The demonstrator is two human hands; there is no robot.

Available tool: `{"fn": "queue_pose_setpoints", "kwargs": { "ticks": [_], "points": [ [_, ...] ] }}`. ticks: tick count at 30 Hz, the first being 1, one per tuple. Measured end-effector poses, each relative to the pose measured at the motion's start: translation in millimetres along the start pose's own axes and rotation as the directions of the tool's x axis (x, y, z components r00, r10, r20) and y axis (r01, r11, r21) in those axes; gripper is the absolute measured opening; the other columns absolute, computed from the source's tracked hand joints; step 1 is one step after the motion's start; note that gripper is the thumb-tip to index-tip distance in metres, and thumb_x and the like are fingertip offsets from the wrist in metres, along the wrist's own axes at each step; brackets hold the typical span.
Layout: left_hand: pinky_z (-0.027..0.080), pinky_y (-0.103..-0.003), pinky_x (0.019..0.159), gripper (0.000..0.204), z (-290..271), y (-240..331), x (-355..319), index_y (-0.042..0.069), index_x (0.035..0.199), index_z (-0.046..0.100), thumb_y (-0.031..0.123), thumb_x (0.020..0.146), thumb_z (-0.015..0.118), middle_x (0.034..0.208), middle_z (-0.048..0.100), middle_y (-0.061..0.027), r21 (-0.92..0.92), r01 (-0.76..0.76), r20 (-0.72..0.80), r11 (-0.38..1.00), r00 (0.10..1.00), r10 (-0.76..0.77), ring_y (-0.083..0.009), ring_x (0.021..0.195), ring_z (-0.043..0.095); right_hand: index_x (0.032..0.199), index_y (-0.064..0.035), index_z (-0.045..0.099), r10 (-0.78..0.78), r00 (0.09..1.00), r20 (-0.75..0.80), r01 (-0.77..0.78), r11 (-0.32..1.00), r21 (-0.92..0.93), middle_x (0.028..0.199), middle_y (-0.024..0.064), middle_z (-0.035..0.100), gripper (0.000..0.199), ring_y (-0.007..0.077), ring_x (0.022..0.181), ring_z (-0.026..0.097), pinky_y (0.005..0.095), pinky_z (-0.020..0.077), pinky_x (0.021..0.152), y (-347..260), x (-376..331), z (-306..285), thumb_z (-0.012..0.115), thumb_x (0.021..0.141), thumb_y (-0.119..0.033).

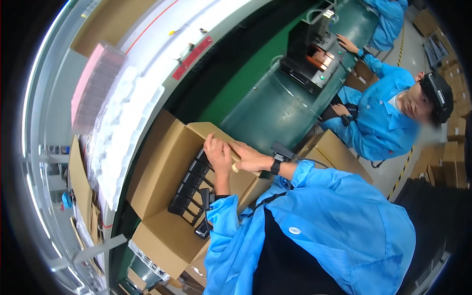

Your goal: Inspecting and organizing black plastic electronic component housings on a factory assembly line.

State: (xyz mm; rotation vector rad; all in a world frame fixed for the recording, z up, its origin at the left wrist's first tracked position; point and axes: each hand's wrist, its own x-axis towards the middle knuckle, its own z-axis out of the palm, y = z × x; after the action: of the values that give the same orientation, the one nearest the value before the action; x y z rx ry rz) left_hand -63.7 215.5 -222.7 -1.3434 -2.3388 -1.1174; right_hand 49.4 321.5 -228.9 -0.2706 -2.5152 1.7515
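Note:
Below me an open cardboard box [155,169] stands tilted in the picture. A row of black plastic devices [189,184], several of them, lies inside it with black bars between. Over the box's far right part, my left hand [219,153] is closed, its fingers curled at the top of a tan cardboard piece [235,155]. Beside it, almost touching, my right hand [251,160] grips the same piece from the right, a pale tip showing near its thumb. The fingers partly hide the piece, so its full shape cannot be made out.
A green conveyor [265,105] runs beyond the box, carrying a black machine with lit buttons [309,64]. A person in blue [381,108] sits at its right. White trays [125,132] and a pink stack [96,86] rest on the left bench. Another carton [337,155] stands at right.

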Motion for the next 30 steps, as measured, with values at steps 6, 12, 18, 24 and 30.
{"fn": "queue_pose_setpoints", "kwargs": {
  "ticks": [6,12,18,24,30],
  "points": [
    [0.042,-0.053,0.102,0.011,-10,-9,-25,0.003,0.082,0.062,0.013,0.078,0.064,0.097,0.063,-0.0151,0.0,0.06,-0.083,0.998,0.995,-0.059,-0.0406,0.121,0.056,0.147,0.0035,0.041,-0.135,0.991,0.021,0.131,0.981,0.141,0.145,0.0279,0.048,0.083,0.0432,0.139,0.042,0.046,0.0344,0.118,4,-2,14,0.072,0.075,-0.022],
    [0.043,-0.052,0.096,0.012,10,-3,-26,0.004,0.073,0.063,0.016,0.076,0.066,0.088,0.06,-0.0114,0.024,0.018,-0.173,1.0,0.985,-0.014,-0.0341,0.114,0.056,0.147,0.0044,0.044,-0.128,0.989,0.08,0.096,0.943,0.319,0.143,0.0165,0.053,0.075,0.0272,0.134,0.05,0.0362,0.0376,0.115,16,-6,6,0.061,0.074,-0.002],
    [0.038,-0.049,0.101,0.017,-4,17,-22,0.001,0.074,0.067,0.015,0.081,0.062,0.09,0.063,-0.0094,0.025,0.123,-0.131,0.992,0.984,-0.119,-0.0263,0.113,0.053,0.145,0.0077,0.043,-0.075,0.996,0.049,0.048,0.909,0.415,0.143,0.0148,0.051,0.071,0.0252,0.134,0.05,0.036,0.0348,0.116,6,-6,8,0.058,0.076,0.001],
    [0.038,-0.047,0.1,0.016,-6,15,-16,0.001,0.072,0.065,0.014,0.081,0.062,0.089,0.061,-0.0092,-0.008,0.137,-0.089,0.99,0.986,-0.138,-0.0259,0.113,0.053,0.147,0.008,0.041,-0.081,0.99,0.113,0.028,0.912,0.408,0.147,0.0166,0.049,0.073,0.0265,0.137,0.048,0.0376,0.0341,0.117,7,3,2,0.059,0.077,0.003],
    [0.038,-0.048,0.101,0.016,1,10,-18,0.001,0.071,0.063,0.014,0.081,0.062,0.091,0.061,-0.0107,-0.021,0.131,-0.086,0.991,0.987,-0.133,-0.0297,0.119,0.053,0.15,0.0088,0.037,-0.104,0.994,-0.02,0.103,0.907,0.407,0.151,0.0216,0.045,0.078,0.0319,0.142,0.044,0.0424,0.0301,0.122,17,0,9,0.059,0.075,0.008]
  ]
}}
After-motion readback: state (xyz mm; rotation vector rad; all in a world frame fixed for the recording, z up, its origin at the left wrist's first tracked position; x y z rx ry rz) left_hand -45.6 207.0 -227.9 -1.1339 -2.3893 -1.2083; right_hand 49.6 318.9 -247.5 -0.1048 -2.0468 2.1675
